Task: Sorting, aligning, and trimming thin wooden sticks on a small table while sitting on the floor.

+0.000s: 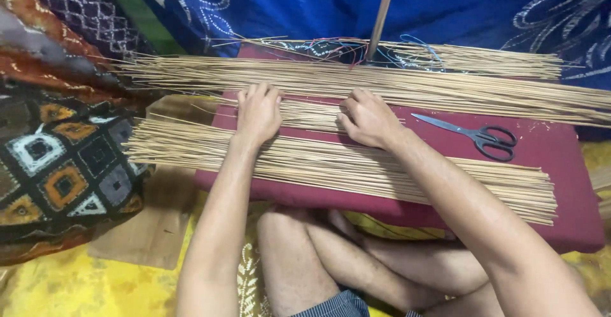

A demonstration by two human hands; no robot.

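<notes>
Bare crossed legs (331,260) are seen beneath a maroon padded table (560,164). Thin, straw-coloured sticks (356,164) are spread lengthwise across it in flat bundles. Both the left hand (258,112) and the right hand (368,118) are pressed palm-down on a middle bundle (312,114), fingers curled over it, nothing clamped. Black-handled scissors (477,135) lie just right of the right grip; a patterned cushion (60,170) sits left.

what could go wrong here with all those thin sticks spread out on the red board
1. The near stick bundle overhangs the red board on the left, so a nudge might tip sticks off.
2. The scissors lie close to the right hand; a sweep could catch them.
3. The left hand pressing down may snap thin sticks.
</notes>
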